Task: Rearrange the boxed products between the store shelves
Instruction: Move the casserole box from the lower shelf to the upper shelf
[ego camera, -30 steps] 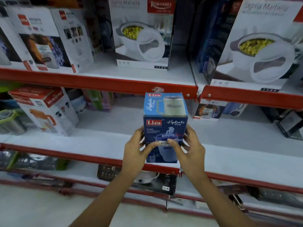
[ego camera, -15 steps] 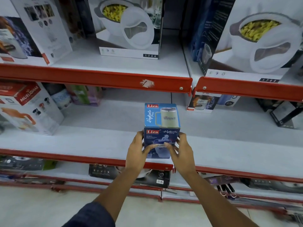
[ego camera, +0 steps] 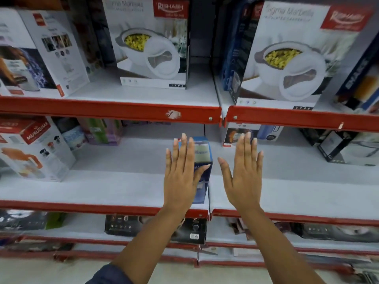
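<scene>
blue boxed product (ego camera: 202,158): upright on middle shelf (ego camera: 114,187) near its red front edge, partly behind left hand (ego camera: 181,177). left hand flat, fingers spread, gripping nothing. right hand (ego camera: 243,175) likewise splayed, empty, just beside box. murlidhar box (ego camera: 34,148) well left.

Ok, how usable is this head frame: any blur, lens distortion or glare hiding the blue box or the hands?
Head view: wide-angle bending bows the red shelf edge; corners and bottom shelves smear soft. Lighting is even, with no glare. The left hand covers much of the blue box, whose print is too blurred to read; the right hand is open beside it and fairly sharp.
</scene>
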A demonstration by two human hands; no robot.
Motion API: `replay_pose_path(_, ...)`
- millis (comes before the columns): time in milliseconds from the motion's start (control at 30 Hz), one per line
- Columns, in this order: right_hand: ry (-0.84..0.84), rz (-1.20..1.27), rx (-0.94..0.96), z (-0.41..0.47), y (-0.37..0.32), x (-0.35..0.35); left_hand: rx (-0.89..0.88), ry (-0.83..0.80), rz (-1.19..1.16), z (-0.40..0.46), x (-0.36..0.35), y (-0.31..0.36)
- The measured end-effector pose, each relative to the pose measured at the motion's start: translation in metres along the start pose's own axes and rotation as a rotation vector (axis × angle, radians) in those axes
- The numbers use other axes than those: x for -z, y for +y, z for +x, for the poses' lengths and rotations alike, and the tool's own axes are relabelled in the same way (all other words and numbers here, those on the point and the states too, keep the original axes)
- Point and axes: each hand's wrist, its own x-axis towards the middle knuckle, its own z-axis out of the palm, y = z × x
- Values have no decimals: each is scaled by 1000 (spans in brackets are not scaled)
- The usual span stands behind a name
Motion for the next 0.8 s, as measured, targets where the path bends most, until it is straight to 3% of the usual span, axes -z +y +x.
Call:
replay_pose_path(167, 168, -12, 20, 58, 6, 43, -82, 86, -47, 73, 2, 35)
replay_pose_path(400, 314, -44, -5, 134, 33, 85, -112, 58, -207, 169, 4, 83)
replay_pose_path(633, 306, 37, -82, 187, 83, 107, 101, -114, -416, 227, -5, 93)
replay_pose_path(800, 253, 225, -174, 202, 102, 116, 211, -365, -638, 242, -11, 88)
